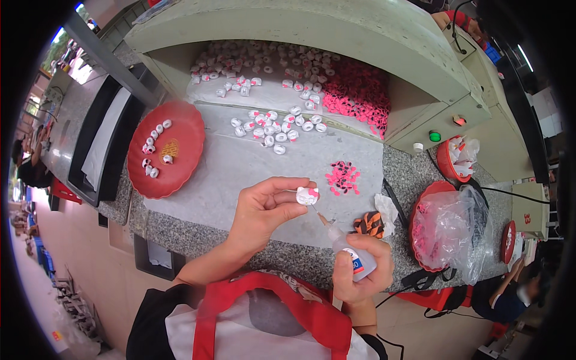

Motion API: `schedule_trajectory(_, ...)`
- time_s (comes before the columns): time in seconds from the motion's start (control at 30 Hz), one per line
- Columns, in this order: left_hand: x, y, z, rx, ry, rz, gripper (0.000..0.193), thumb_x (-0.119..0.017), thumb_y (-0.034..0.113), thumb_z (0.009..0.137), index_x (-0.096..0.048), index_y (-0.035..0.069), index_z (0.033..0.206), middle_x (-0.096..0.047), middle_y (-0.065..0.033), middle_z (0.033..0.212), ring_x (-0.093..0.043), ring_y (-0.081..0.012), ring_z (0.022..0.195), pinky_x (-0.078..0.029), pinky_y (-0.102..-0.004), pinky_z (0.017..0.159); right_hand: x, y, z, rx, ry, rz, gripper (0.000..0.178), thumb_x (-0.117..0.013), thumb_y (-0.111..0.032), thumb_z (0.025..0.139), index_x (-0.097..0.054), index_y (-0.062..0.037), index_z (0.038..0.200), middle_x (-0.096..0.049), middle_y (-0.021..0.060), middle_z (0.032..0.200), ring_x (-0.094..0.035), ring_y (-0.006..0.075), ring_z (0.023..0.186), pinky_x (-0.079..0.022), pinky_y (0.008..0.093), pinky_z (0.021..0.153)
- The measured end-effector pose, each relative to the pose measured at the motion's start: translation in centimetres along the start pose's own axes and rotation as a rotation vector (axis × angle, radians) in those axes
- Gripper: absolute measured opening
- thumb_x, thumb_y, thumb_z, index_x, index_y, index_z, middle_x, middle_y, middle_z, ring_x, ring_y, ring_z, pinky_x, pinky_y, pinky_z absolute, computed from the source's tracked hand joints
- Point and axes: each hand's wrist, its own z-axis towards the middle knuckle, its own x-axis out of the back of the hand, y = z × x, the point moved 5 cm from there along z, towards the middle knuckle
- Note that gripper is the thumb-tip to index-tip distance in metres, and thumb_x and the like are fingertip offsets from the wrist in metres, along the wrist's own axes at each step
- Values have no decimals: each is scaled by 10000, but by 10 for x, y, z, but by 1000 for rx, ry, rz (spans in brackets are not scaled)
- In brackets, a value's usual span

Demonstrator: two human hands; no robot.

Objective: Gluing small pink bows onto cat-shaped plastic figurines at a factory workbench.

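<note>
My left hand (264,207) pinches a small white cat-shaped head (307,195) with a pink bow between thumb and fingertips, above the paper-covered bench. Wrapped in my right hand (367,270) is a translucent squeeze bottle (344,241) with a blue, white and red label. Its thin nozzle points up and left, and the tip is at or very near the lower edge of the head; contact cannot be made out. Beyond my hands lie a cluster of white pieces (279,137), some showing pink, and a small heap of pink and black bits (343,178).
A grey machine (300,27) with an open bay holds many white and pink pieces. At left stands a red scalloped tray (137,162) with several white pieces. An orange-and-black bundle (369,225), crumpled tissue (386,210) and a plastic-covered red tray (418,240) sit at right.
</note>
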Motion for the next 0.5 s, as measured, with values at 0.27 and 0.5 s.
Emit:
schedule_trajectory(0.27, 0, -2, 4, 20, -10, 22, 361, -554, -124, 714, -520, -30, 1061, -580, -157, 1022, -580, -215, 945, -468, -290, 814, -3, 11, -6, -97, 17, 20, 240, -614, -90, 673, -550, 38, 865, -612, 112, 724, -590, 177, 530, -460, 261, 477)
schedule_trajectory(0.5, 12, -26, 13, 64, 33, 38, 356, -558, -115, 718, -522, -30, 1062, -592, -135, 1003, -586, -197, 933, -464, -259, 788, 9, 132, -59, -1030, 233, 503, 271, -570, -64, 724, -485, -17, 977, -578, 110, 772, -582, 170, 572, -435, 226, 441)
